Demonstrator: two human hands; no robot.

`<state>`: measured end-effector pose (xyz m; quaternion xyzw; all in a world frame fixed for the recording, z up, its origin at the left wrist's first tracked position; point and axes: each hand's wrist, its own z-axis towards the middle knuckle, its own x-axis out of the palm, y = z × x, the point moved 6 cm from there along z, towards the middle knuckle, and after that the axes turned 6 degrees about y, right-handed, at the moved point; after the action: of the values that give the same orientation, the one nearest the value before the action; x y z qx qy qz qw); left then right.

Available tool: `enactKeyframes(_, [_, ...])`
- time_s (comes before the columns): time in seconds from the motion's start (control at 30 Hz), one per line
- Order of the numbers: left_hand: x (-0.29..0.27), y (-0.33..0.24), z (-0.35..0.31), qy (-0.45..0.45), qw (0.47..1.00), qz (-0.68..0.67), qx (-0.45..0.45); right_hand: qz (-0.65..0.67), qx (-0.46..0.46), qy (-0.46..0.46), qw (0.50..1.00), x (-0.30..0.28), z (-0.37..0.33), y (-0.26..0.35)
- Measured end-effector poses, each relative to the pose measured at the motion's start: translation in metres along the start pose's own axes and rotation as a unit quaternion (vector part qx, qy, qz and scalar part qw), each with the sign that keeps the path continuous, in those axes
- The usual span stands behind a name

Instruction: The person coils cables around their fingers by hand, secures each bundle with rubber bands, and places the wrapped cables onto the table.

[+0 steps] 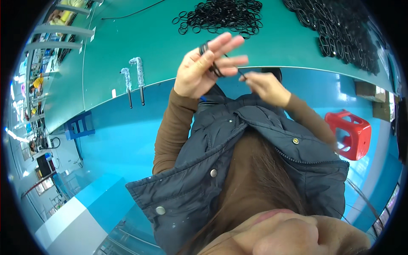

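Note:
Raised above the front edge of the green table (127, 42), my left hand (195, 72) has its fingers stretched out. A thin black cable (217, 71) is wound in loops around those fingers. To its right, my right hand (267, 88) is closed in a pinch on a stretch of the same cable that runs between the two hands. Part of the winding is hidden behind the left fingers. Farther back on the table lies a heap of small black rings (223, 19).
Coiled black cable bundles (340, 40) cover the table's right side. At left, two black-handled tools (141, 83) with plastic-wrapped ends overhang the edge. A loose cable (131, 15) lies far left. A red stool (359, 136) stands right, a blue stool (80, 127) left, boxes (369, 90) far right.

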<state>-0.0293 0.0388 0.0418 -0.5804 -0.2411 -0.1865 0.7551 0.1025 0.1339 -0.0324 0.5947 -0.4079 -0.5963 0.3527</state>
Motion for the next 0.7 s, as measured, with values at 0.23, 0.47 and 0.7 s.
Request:
enactKeyframes(0.23, [-0.020,0.028,-0.009,-0.007,0.974,0.217,-0.068,-0.226,-0.194,-0.014,0.955,-0.044,-0.002,0.089])
enactKeyframes(0.47, [0.013,0.039,-0.018,0.083,0.988,0.014,-0.131,-0.026,-0.118,-0.082,0.989,-0.049,0.035,0.036])
enactKeyframes(0.7, [-0.024,0.000,-0.008,-0.076,0.996,0.006,0.049,-0.145,-0.003,0.071,0.987,0.006,-0.023,0.025])
